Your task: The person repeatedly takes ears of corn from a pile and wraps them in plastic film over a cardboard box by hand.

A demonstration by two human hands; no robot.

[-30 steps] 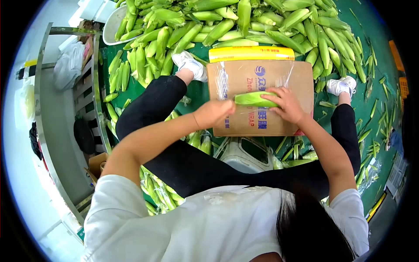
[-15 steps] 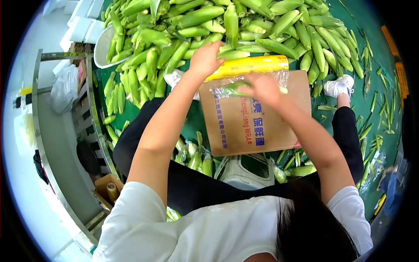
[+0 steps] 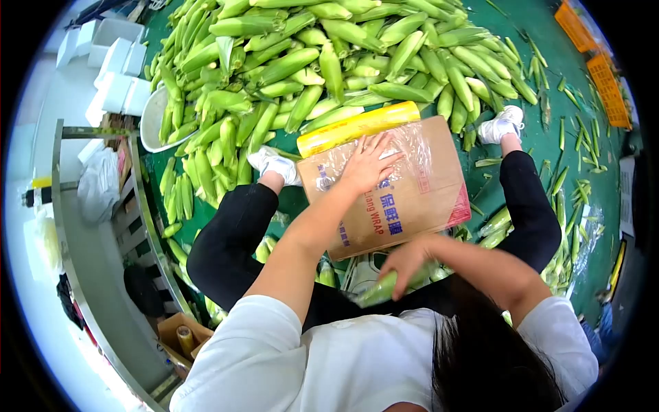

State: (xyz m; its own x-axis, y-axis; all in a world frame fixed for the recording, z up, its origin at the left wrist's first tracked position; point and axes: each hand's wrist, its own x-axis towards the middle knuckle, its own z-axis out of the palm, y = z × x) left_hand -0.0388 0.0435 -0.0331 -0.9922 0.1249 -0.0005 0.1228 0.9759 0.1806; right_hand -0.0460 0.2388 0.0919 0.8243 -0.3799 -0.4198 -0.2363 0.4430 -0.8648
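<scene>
My left hand (image 3: 371, 163) lies on the cardboard box (image 3: 419, 185), palm down with its fingers spread over clear film. A yellow roll of film (image 3: 357, 128) rests along the far edge of the box. Close to my lap, my right hand (image 3: 406, 266) is wrapped round a green ear of corn (image 3: 378, 290), which is blurred by motion. Beyond the box, a large heap of corn in green husks (image 3: 329, 69) covers the floor.
A white tub (image 3: 154, 127) stands at the heap's left. A metal frame (image 3: 62, 199) runs along the left, with an open carton (image 3: 182, 336) beside it. Orange crates (image 3: 607, 89) are at the upper right. Loose husks (image 3: 583, 151) litter the green floor.
My right hand has moved from the far part of the box down to my lap with the corn. My left hand has come from the heap's edge onto the box. The view has shifted.
</scene>
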